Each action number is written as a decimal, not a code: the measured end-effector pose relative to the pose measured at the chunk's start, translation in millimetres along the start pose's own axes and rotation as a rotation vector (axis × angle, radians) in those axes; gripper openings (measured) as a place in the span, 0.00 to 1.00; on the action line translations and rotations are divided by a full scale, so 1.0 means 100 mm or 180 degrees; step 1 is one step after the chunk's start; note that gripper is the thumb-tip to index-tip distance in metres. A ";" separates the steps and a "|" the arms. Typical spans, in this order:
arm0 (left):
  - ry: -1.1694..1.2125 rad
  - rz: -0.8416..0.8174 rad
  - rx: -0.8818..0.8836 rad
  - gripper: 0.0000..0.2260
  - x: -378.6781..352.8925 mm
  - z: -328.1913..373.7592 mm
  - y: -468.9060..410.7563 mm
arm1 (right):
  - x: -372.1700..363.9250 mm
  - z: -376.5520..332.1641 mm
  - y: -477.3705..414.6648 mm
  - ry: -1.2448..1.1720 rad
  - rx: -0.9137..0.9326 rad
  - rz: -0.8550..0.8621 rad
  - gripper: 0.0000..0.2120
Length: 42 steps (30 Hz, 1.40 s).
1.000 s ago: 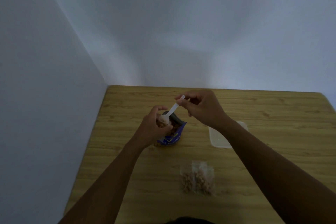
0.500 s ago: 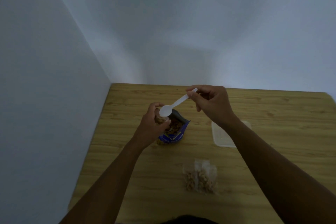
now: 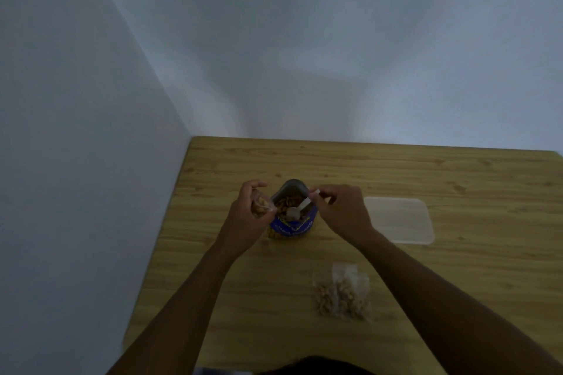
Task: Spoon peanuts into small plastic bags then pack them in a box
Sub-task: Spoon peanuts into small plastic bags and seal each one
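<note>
Your right hand [image 3: 341,211] pinches the spoon [image 3: 300,208]; your left hand [image 3: 248,219] grips a part-filled bag [image 3: 260,207]. Filled bags [image 3: 341,294] lie outside the box [image 3: 399,219].

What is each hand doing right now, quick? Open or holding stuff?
Left hand: grips a small plastic bag, partly filled.
Right hand: pinches the white spoon, its bowl inside the blue peanut pouch.

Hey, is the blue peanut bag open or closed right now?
Open. The blue peanut bag stands with its mouth spread, peanuts showing inside, and the right hand holds the white spoon in it.
</note>
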<state>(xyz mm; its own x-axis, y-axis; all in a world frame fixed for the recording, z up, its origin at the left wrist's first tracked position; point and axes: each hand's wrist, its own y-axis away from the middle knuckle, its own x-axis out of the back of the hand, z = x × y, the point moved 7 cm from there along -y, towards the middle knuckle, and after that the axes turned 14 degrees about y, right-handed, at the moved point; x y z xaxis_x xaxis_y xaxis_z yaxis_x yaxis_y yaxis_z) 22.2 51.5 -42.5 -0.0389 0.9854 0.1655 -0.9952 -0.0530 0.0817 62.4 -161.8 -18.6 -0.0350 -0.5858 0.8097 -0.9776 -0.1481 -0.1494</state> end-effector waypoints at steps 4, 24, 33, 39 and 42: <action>-0.0073 -0.0001 0.0046 0.21 0.04 -0.08 0.04 | -0.05 -0.06 0.00 -0.0084 -0.0139 0.0038 0.05; -0.0012 -0.0149 0.0104 0.21 -0.03 -0.07 0.03 | -0.11 0.27 0.05 -0.0867 -0.0927 -0.0221 0.08; 0.0057 -0.0066 0.0150 0.21 0.02 -0.06 0.02 | -0.15 0.50 0.06 -0.1713 -0.1829 -0.0240 0.05; -0.0023 -0.0096 0.0120 0.20 -0.01 -0.02 -0.01 | -0.01 0.67 0.05 -0.2144 -0.2150 -0.0169 0.05; -0.0117 -0.0159 0.0120 0.20 -0.05 0.01 -0.04 | 0.14 0.68 -0.03 -0.2305 -0.2124 -0.0077 0.05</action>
<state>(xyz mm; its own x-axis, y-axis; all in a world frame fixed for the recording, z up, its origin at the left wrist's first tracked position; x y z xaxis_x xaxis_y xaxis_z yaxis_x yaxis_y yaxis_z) 26.6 46.8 -42.8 0.0149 0.9805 0.1960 -0.9918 -0.0105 0.1277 78.8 -223.2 -45.5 -0.0957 -0.9680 0.2318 -0.9007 0.1833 0.3938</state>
